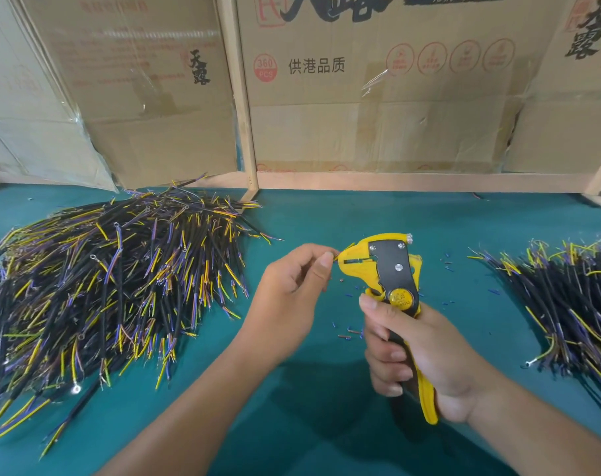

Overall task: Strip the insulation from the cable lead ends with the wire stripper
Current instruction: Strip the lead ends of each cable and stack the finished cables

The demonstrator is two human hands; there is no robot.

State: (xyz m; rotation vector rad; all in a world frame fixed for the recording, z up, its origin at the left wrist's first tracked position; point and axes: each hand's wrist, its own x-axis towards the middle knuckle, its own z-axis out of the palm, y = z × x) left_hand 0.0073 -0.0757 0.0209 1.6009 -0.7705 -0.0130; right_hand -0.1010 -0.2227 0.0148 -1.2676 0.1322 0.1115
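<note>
Right hand [426, 359] wrapped round the handles of the yellow-and-black wire stripper [386, 269], mid-table over green cloth [326, 218]. Left hand [292, 286] pinching a cable lead [336, 256] at the stripper's nose — cable heaps far left [96, 276] and right [574, 304]. Printed on the far cartons [360, 97]: "360 PCS", "供港品质".

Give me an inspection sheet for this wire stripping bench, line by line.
Surface: green mat, bare at the centre.
Job's things: yellow and black wire stripper, its nose at a lead end.
Clutter: small insulation scraps scattered on the mat under the stripper.
Grippers: left hand pinches the lead end; right hand grips the stripper handles.
Cables: large pile of cables at left; smaller pile at right.
Surroundings: cardboard boxes and a wooden frame behind the mat.
</note>
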